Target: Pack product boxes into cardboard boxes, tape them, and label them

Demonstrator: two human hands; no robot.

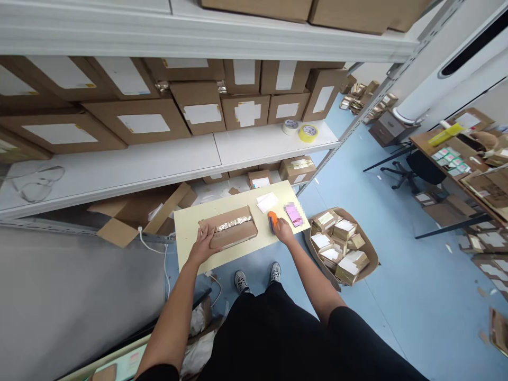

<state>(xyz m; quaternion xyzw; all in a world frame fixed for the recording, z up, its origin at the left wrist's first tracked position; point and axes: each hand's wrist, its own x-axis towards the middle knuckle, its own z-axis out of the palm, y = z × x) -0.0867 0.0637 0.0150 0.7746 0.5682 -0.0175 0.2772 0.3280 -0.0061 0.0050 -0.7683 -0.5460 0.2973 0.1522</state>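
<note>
So your left forearm [177, 312] comes up from the lower left and your right forearm [313, 275] from the lower right, both bare and slanting in toward each other, with the hands well apart out front. Your left hand [203, 245] is palm-down, fingers loosely spread and pointing away from you — pretty relaxed look. Your right hand [283, 231] is the gripping one — fingers curled in, back of it mostly up, wrist [291, 242] roughly in line with the forearm.

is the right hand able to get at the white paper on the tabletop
Probably yes: the white paper lies mostly uncovered near the right hand, though the orange tool it holds may hinder gripping.
</note>
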